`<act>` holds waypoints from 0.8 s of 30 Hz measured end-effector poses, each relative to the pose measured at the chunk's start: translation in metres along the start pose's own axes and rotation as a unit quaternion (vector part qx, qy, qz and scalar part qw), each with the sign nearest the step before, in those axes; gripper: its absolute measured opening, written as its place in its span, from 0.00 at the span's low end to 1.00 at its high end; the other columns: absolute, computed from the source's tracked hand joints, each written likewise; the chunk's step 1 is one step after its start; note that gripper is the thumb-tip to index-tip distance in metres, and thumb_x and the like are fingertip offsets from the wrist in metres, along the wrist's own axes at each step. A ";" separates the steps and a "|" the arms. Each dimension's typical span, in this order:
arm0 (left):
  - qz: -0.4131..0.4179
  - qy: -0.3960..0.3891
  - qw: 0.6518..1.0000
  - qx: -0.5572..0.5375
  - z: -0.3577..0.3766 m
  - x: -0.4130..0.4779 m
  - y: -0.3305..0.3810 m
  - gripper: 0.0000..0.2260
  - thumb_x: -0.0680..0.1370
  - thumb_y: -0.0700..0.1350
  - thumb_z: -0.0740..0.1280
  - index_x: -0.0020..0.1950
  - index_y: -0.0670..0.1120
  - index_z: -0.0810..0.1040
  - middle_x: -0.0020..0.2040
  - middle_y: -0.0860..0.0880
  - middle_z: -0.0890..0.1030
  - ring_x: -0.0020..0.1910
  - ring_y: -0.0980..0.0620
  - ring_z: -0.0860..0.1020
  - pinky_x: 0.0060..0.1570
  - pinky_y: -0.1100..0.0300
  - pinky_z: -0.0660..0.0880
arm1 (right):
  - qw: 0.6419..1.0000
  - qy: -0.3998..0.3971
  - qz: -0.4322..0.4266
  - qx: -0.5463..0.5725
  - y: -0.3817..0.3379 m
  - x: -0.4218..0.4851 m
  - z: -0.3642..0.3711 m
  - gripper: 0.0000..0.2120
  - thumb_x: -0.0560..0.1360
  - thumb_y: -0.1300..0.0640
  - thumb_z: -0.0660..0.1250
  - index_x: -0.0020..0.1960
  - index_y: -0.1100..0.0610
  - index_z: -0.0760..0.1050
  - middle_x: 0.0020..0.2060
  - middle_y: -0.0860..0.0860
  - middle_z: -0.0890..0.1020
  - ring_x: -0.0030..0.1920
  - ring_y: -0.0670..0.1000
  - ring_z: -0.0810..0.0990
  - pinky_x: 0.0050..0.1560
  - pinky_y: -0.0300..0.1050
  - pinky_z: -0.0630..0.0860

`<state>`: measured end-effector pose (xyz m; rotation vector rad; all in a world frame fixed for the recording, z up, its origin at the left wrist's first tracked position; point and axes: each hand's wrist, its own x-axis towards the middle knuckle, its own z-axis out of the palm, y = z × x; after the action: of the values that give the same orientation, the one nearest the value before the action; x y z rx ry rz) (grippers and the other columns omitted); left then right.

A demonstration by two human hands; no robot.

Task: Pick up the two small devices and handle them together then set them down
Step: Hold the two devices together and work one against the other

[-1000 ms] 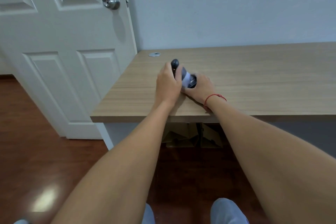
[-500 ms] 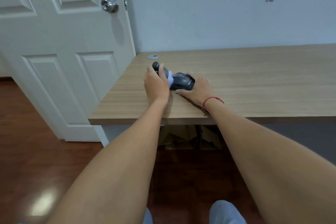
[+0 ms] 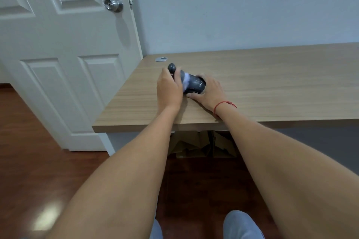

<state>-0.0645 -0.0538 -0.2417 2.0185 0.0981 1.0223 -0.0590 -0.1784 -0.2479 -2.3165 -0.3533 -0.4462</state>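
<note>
On the wooden desk (image 3: 272, 83), near its left end, my two hands meet. My left hand (image 3: 168, 89) is wrapped around a small dark device with a round grey knob at its far end (image 3: 172, 68) and a pale band. Pressed against it on the right is a black computer mouse (image 3: 197, 84) with white lettering, which lies on the desk under my right hand (image 3: 208, 92). The two devices touch each other between my hands. A red string is tied round my right wrist (image 3: 223, 105).
A white panelled door (image 3: 64, 48) with a metal knob (image 3: 113, 3) stands left of the desk. A small silver disc (image 3: 160, 59) lies at the desk's back left corner. Cardboard boxes (image 3: 202, 143) sit under the desk. The floor is dark wood.
The mouse, half hidden between my hands a second ago, now shows more fully under my right hand. Both hands stay together at the same spot on the desk.
</note>
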 end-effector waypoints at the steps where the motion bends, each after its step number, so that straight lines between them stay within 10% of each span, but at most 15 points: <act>1: -0.056 0.011 0.998 0.024 -0.001 0.002 -0.004 0.12 0.81 0.49 0.60 0.48 0.40 0.72 0.44 0.45 0.77 0.42 0.49 0.73 0.39 0.63 0.63 | 1.000 0.000 -0.002 -0.005 0.000 0.000 0.000 0.27 0.67 0.51 0.76 0.63 0.55 0.73 0.57 0.53 0.81 0.58 0.56 0.78 0.61 0.53 0.74; 11: -0.150 0.004 0.988 0.046 -0.001 0.009 -0.010 0.14 0.81 0.49 0.59 0.52 0.38 0.72 0.51 0.40 0.79 0.50 0.43 0.76 0.42 0.58 0.64 | 1.000 0.001 -0.025 0.009 0.000 -0.002 -0.001 0.26 0.67 0.53 0.76 0.62 0.55 0.73 0.55 0.52 0.81 0.56 0.54 0.78 0.60 0.53 0.75; 19: 0.105 -0.030 0.993 -0.048 -0.001 -0.009 0.012 0.10 0.81 0.46 0.61 0.43 0.40 0.70 0.38 0.44 0.76 0.36 0.50 0.73 0.36 0.63 0.66 | 0.999 0.004 0.028 0.031 -0.002 0.002 0.001 0.24 0.67 0.53 0.76 0.60 0.58 0.74 0.52 0.54 0.82 0.54 0.56 0.80 0.55 0.52 0.78; 24: 0.051 -0.003 0.999 -0.012 0.002 -0.004 0.005 0.11 0.80 0.46 0.62 0.47 0.38 0.73 0.43 0.41 0.78 0.39 0.49 0.72 0.36 0.65 0.61 | 0.999 0.002 0.038 0.033 0.000 0.002 0.001 0.25 0.66 0.50 0.77 0.58 0.59 0.76 0.49 0.53 0.81 0.49 0.54 0.79 0.50 0.50 0.78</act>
<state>-0.0673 -0.0593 -0.2413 2.0212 -0.0206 1.0771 -0.0564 -0.1775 -0.2476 -2.2564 -0.2721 -0.3959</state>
